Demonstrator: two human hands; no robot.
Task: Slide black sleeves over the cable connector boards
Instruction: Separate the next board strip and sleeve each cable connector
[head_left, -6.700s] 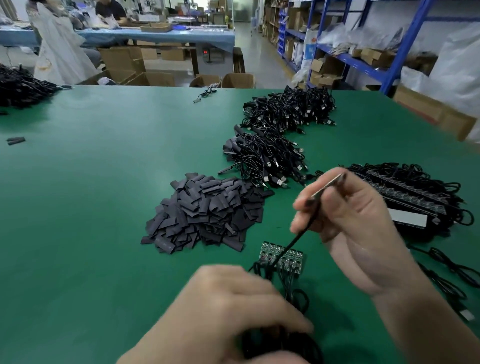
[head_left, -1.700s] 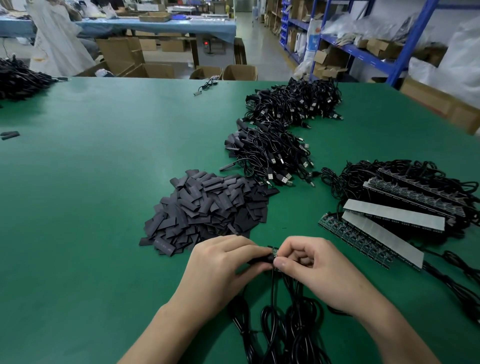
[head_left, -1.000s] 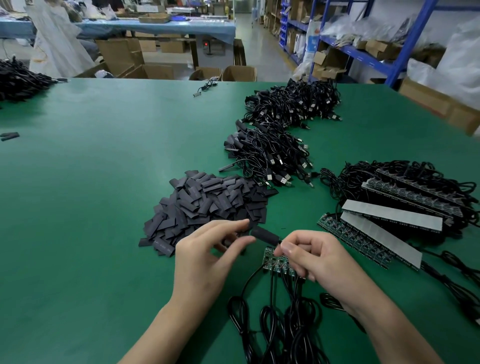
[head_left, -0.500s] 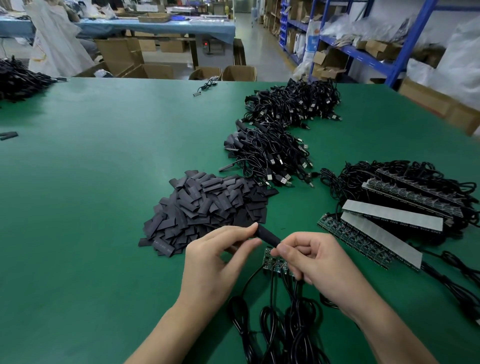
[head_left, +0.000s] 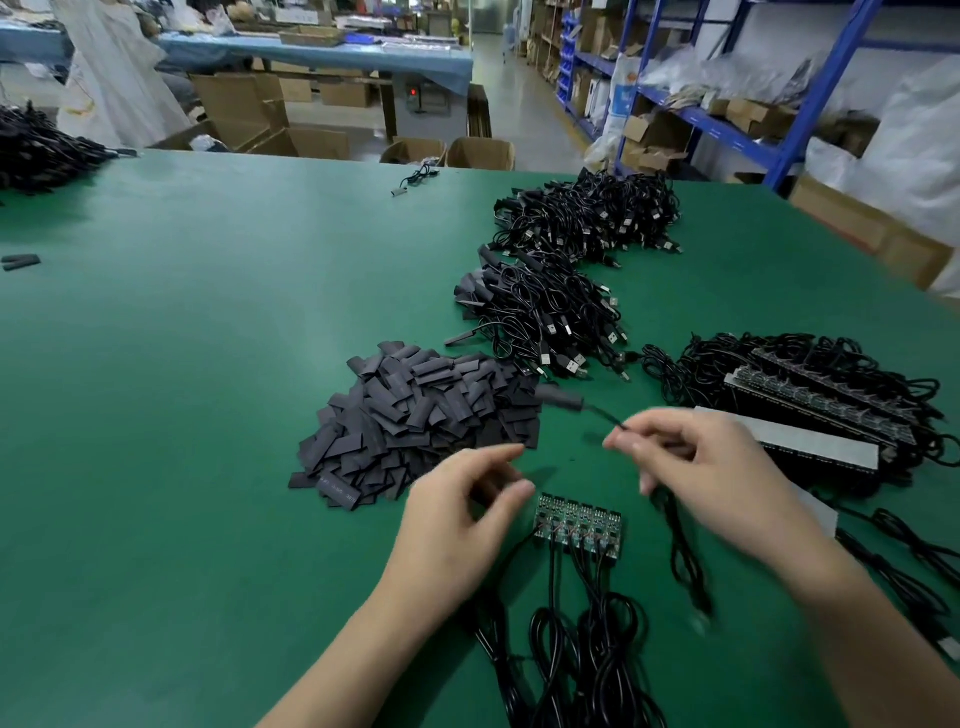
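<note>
My left grip (head_left: 462, 514) has let go and hangs apart while my right grip (head_left: 696, 467), pinching the cable (head_left: 601, 414), swings the sleeved board (head_left: 563, 399) toward 12 o'clock: one done, I judge, bare connector boards (head_left: 577, 525) at 6 o'clock waiting.

No text, label or number can be read anywhere in the scene. One black sleeve (head_left: 337, 487) at the near left edge of the sleeve pile (head_left: 426, 415) carries a line of faint pale print, too small to make out. Far off on the right, a white sack (head_left: 621, 96) beside the blue shelving (head_left: 810, 98) shows a blue printed patch, too blurred to read.
</note>
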